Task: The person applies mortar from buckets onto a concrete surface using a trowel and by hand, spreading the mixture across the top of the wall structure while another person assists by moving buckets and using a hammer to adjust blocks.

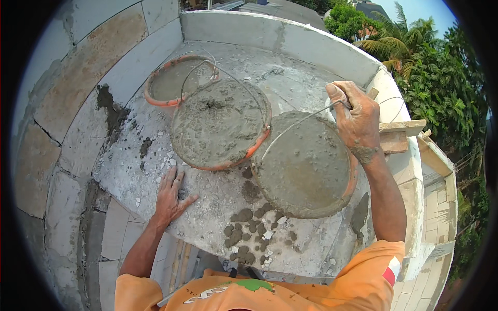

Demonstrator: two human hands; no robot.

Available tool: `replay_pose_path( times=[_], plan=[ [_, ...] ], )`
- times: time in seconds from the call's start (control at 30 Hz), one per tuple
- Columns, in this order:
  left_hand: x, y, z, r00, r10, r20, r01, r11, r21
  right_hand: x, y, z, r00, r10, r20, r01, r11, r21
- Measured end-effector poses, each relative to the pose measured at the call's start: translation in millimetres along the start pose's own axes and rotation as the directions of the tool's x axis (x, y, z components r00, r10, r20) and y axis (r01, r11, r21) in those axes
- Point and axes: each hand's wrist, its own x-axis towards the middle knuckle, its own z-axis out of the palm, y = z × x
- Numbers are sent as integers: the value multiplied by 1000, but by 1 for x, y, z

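My right hand (358, 116) is closed around the raised wire handle (298, 124) of a bucket. That bucket (351, 182) has an orange rim and is full of wet grey mortar (306, 166). My left hand (170, 199) lies with fingers spread on the gritty concrete slab (205, 207), holding nothing. Just beyond it stands a second orange bucket (254, 147), heaped with lumpy mortar, its wire handle standing up. A third orange bucket (161, 101), farther back on the left, holds smoother, wetter grey mix.
Mortar clumps (249, 228) and white chips litter the slab's near part. A dark pointed blade, like a trowel's (359, 212), lies beside my right forearm. A low parapet (290, 39) bounds the far side; wood pieces (399, 135) rest at the right. A block wall (83, 135) rises left.
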Motion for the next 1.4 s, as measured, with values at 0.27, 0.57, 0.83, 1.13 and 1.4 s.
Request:
replay_pose_path(
  times=[0.27,0.57,0.83,1.13,1.4],
  plan=[
    [-1,1,3,998,-57,-11,57,998,-24,5,27,-56,962,-91,259,120,987,-102],
    [-1,-3,8,1000,-16,-15,15,999,-39,-19,108,-122,878,353,-322,-403,909,-103],
    [-2,0,3,1000,-28,-5,28,999,-35,-31,115,-101,869,347,-353,-440,868,-229],
    [-4,-8,8,999,-34,17,35,999,-8,9,156,-85,942,294,-164,-333,741,-583],
    [1,1,7,999,-26,35,26,1000,2,-3,164,-75,648,761,-30,-629,557,542]
  ],
)
